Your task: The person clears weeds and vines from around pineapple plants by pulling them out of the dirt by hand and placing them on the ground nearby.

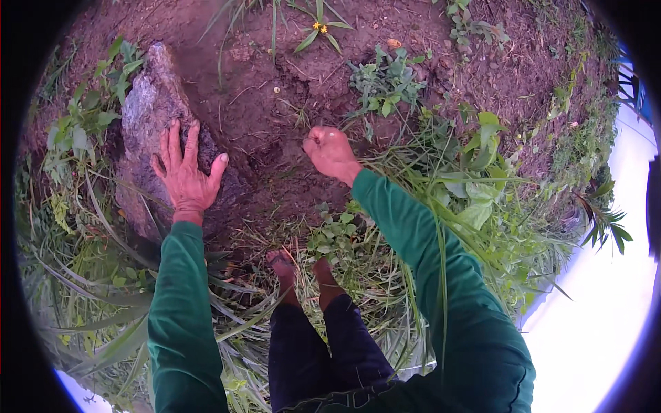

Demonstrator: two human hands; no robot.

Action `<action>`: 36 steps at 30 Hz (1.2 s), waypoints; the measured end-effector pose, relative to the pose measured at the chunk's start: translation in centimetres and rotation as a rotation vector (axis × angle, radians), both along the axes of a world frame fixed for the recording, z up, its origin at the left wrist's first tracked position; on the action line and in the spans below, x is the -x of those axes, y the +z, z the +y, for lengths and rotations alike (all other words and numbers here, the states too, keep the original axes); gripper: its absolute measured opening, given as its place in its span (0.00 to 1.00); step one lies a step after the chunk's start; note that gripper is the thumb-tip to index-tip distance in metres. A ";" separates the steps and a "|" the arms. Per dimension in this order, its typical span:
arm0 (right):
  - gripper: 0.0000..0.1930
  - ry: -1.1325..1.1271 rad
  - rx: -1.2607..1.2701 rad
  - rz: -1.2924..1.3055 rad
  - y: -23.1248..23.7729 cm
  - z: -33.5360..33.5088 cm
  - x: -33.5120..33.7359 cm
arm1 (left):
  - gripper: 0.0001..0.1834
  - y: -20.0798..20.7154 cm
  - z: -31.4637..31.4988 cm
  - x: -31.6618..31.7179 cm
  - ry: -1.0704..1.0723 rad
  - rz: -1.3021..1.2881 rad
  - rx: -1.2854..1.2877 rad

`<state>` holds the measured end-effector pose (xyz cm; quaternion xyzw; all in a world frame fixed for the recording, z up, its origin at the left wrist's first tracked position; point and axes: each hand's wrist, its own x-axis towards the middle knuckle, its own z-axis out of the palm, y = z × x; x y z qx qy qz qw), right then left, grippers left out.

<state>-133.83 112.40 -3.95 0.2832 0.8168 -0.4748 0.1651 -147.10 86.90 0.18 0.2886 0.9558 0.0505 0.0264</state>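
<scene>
- Our left hand (184, 177) rests, fingers spread, flat on the rough grey rock (148, 117).
- Our right hand (330, 150) is fisted, fingers pressed together, on the bare brown soil (268, 103); whether it pinches thin grass stems (385, 172) we cannot tell.
- If it does, they could snap, jerking us back.

Bare reddish-brown soil (275, 89) fills the upper middle, dry stalks scattered on it. Small plant with yellow flowers (318, 26) near the top edge. Clump of broad-leaf weeds (385, 82) to its lower right, an orange-brown dry leaf (394, 43) just above it. Long grass blades (110, 323) cover lower left; denser leafy greenery (482, 186) on the right. Two bare feet (303, 272) stand on flattened grass at the bottom centre, dark trousers (323, 358) above them.
</scene>
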 end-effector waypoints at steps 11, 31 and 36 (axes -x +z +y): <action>0.28 -0.261 -0.861 -0.476 -3.2 14.9 2.2 | 0.40 -1.0 1.5 -0.5 0.001 0.000 -0.027; 0.39 -0.159 -0.546 -0.592 -5.6 10.3 -13.3 | 0.40 -1.6 1.6 -0.4 -0.030 0.047 -0.044; 0.50 -0.312 -0.333 -0.777 -10.0 10.1 -17.3 | 0.39 -2.6 1.9 -1.0 -0.031 0.078 -0.064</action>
